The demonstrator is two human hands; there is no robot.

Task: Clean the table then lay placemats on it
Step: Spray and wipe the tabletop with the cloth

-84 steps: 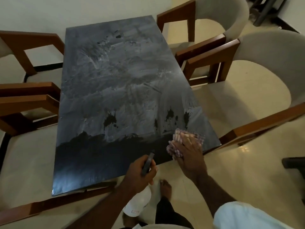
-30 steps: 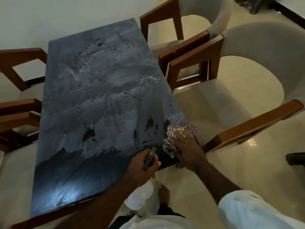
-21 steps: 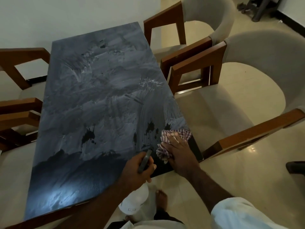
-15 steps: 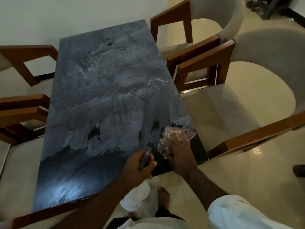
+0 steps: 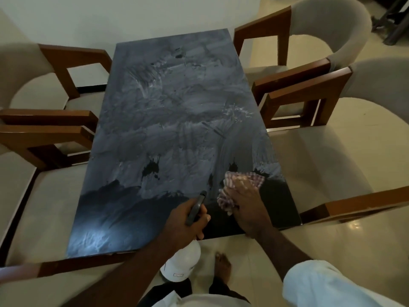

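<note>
A dark rectangular table [image 5: 168, 120] fills the middle of the view, its top smeared with grey streaks and dark splashes. My right hand [image 5: 247, 202] presses flat on a red-and-white checked cloth [image 5: 254, 179] near the table's near right corner. My left hand [image 5: 188, 220] grips the dark trigger head of a white spray bottle [image 5: 181, 264], which hangs below the table's near edge. No placemats are in view.
Wood-framed chairs with beige cushions stand on both sides: two on the right [image 5: 309, 85] and two on the left [image 5: 51, 129]. A bare foot [image 5: 222, 265] stands on the glossy floor by the near edge. A white wall lies beyond the table.
My right hand with the cloth has slid a little farther up the table from the near right corner. My left hand keeps holding the spray bottle in the same spot.
</note>
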